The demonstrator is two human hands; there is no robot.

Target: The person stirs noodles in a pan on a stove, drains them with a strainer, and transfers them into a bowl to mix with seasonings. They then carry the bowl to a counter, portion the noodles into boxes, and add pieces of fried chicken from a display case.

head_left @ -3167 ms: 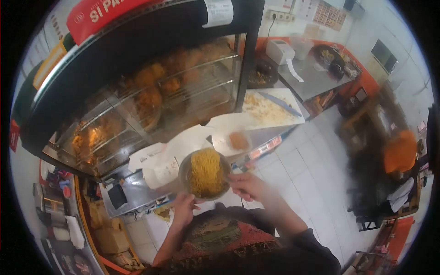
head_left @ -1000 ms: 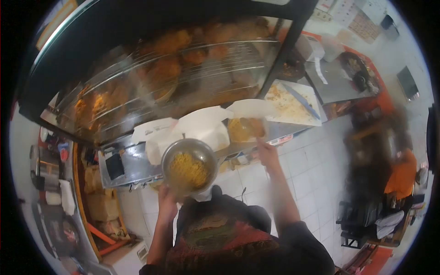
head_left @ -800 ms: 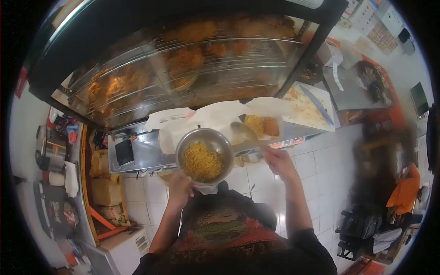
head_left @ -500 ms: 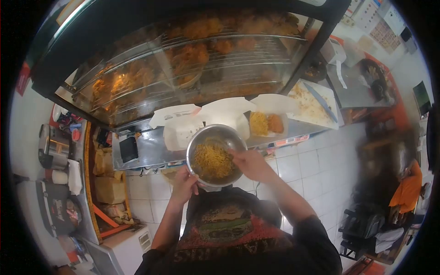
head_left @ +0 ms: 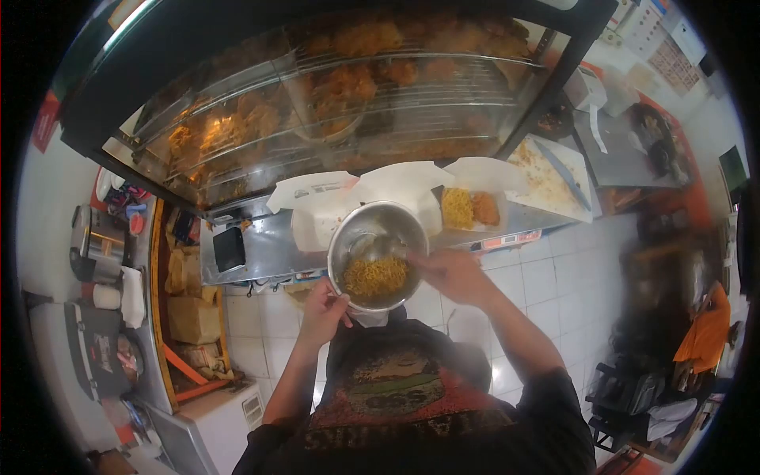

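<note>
A round steel bowl (head_left: pixel 340 245) is held in front of my torso, with yellow noodles (head_left: pixel 375 277) in its lower part. My left hand (head_left: pixel 323 313) grips the bowl's lower left rim. At the right rim, my right hand (head_left: pixel 451 275) is closed on a metal spoon (head_left: pixel 388 247), whose bowl end lies inside above the noodles. Behind the bowl stand open white boxes (head_left: pixel 315 226). Another open box (head_left: pixel 484 227), to the right, holds noodles and a fried piece (head_left: pixel 485 208).
A glass display case (head_left: pixel 332 150) with fried food spans the back. A knife (head_left: pixel 560 170) lies on a white cutting board (head_left: pixel 538 186) at the right. A black device (head_left: pixel 229 249) sits on the steel counter (head_left: pixel 273 257). Shelves (head_left: pixel 192 317) stand at the left.
The noodles now sit lower in the bowl, and more of the spoon shows above them. My right hand has moved slightly right. The whole view has shifted a little.
</note>
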